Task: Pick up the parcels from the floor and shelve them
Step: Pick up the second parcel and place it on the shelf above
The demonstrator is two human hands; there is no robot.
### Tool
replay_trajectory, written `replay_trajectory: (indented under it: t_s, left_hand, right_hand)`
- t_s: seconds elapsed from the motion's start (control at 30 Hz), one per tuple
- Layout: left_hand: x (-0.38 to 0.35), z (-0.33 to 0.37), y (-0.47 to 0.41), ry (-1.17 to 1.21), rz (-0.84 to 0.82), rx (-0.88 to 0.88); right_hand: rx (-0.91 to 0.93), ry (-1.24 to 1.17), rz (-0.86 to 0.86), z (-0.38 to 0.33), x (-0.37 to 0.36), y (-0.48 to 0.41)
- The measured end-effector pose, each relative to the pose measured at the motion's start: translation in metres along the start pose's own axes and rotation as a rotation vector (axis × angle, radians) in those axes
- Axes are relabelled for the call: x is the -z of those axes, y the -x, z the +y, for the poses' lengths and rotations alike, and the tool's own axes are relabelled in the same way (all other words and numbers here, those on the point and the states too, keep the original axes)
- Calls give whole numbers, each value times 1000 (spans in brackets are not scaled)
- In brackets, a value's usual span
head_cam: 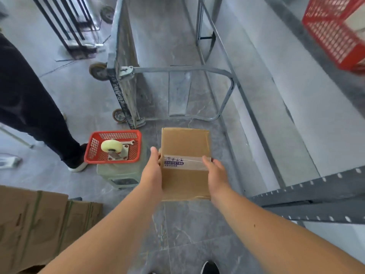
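I have 1 cardboard parcel lifted clear of the floor, my left hand and right hand gripping its 2 side edges, fingers wrapped on. Next, I reckon, swing right and set it flat on the metal shelf.

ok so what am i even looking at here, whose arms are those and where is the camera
There is no machine here. A person wears one wide-angle camera on the head, looking down, so the bare arms are the wearer's own. The left hand and right hand grip a taped cardboard parcel by its two sides, over the grey floor. Left of it, a red basket holding a caster wheel sits on a green stool. A metal shelf is on the right, more cartons lie lower left, and another person's leg is at the left edge.
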State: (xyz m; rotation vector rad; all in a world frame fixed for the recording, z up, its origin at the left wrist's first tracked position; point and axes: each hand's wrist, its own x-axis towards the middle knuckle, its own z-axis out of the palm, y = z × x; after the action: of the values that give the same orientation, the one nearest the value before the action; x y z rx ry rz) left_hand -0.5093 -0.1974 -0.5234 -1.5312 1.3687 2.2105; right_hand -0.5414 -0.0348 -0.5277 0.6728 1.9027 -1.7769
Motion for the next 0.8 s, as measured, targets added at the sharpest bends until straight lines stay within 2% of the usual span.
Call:
replay_trajectory:
  t_s: [0.17, 0.33, 0.8]
  left_hand:
    - [-19, 69, 82, 45, -104, -73]
    - [-33, 141, 163, 35, -133, -174]
    - [-49, 334, 382, 77, -230, -589]
  right_hand:
    - [114, -46, 24, -91, 15, 57]
    - [221, -79, 23, -186, 29, 121]
    - [630, -194, -100, -422, 34, 290]
